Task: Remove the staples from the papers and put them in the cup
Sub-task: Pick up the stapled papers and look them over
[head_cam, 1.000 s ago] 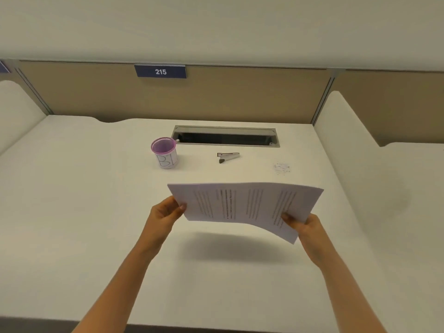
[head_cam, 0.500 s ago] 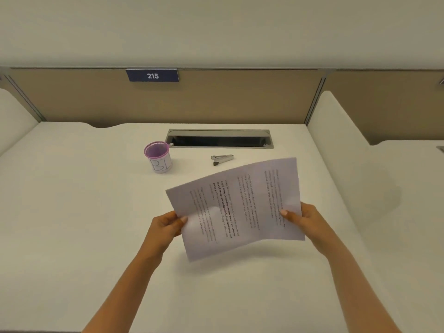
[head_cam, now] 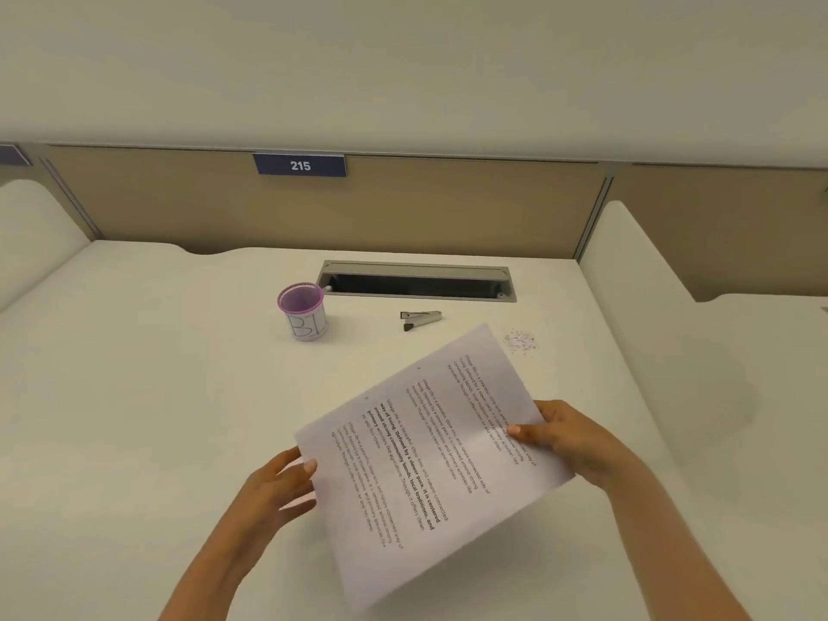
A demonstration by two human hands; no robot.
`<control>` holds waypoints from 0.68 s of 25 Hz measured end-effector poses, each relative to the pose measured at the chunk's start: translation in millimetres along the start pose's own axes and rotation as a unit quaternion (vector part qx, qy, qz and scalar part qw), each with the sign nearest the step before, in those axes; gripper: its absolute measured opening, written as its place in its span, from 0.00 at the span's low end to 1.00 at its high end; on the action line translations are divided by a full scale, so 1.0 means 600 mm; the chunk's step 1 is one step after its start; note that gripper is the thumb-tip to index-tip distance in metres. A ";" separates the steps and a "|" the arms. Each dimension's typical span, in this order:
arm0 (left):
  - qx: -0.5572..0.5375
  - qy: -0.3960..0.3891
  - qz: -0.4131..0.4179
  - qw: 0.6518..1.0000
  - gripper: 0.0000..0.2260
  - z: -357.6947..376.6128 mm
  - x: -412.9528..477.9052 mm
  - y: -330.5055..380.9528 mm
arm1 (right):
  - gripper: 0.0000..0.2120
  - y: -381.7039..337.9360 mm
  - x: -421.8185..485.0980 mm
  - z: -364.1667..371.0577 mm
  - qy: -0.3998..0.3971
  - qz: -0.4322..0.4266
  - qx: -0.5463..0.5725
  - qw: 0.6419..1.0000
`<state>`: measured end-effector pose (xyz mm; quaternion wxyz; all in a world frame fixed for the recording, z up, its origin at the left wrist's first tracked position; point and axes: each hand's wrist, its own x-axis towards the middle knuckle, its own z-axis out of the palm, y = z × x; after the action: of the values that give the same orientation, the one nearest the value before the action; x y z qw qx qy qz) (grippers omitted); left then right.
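I hold printed white papers [head_cam: 430,459] above the desk, turned at a slant with the text facing me. My left hand [head_cam: 280,486] pinches their left edge with the thumb on top. My right hand [head_cam: 569,439] grips the right edge, thumb on the page. A purple-rimmed mesh cup [head_cam: 302,311] marked with letters stands at the back left. The metal staple remover [head_cam: 420,319] lies on the desk behind the papers. A small heap of loose staples [head_cam: 519,341] lies to the right of the papers' far corner.
A white desk [head_cam: 134,396] with white side dividers on both sides. A grey cable slot [head_cam: 416,281] opens at the back, right of the cup. A beige panel with a "215" sign [head_cam: 299,165] closes the rear.
The papers went from flat and edge-on to tilted up and rotated, their print now facing me. Both hands kept hold and came nearer to me.
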<state>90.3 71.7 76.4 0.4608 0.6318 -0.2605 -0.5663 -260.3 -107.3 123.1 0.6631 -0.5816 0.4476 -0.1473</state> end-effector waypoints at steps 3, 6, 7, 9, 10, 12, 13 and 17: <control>0.168 0.102 0.096 0.976 0.26 0.000 -0.008 0.038 | 0.15 -0.011 0.015 0.006 -0.051 0.011 -0.037 0.998; 0.266 0.000 0.139 0.954 0.26 0.028 0.004 0.095 | 0.13 -0.029 0.035 0.021 -0.096 0.022 -0.109 0.989; 0.283 -0.048 0.122 0.950 0.25 0.041 0.011 0.112 | 0.12 -0.036 0.043 0.026 -0.111 0.027 -0.130 0.985; 0.278 -0.144 0.091 0.945 0.20 0.061 0.025 0.134 | 0.10 -0.049 0.059 0.039 -0.140 0.037 -0.159 0.977; 0.252 -0.183 0.082 0.947 0.18 0.067 0.031 0.138 | 0.09 -0.056 0.067 0.046 -0.151 0.040 -0.171 0.973; 0.180 -0.207 0.061 0.960 0.15 0.071 0.046 0.136 | 0.08 -0.067 0.083 0.056 -0.162 0.045 -0.185 0.968; 0.155 -0.197 0.052 0.967 0.15 0.070 0.053 0.132 | 0.08 -0.071 0.092 0.059 -0.162 0.049 -0.187 0.968; 0.121 -0.162 0.041 0.978 0.14 0.050 0.095 0.118 | 0.10 -0.081 0.136 0.072 -0.155 0.063 -0.208 0.964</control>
<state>88.0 -16.3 113.6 0.3554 0.5711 -0.4244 -0.6061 -166.3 -151.8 129.5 0.5970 -0.6927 0.3961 0.0829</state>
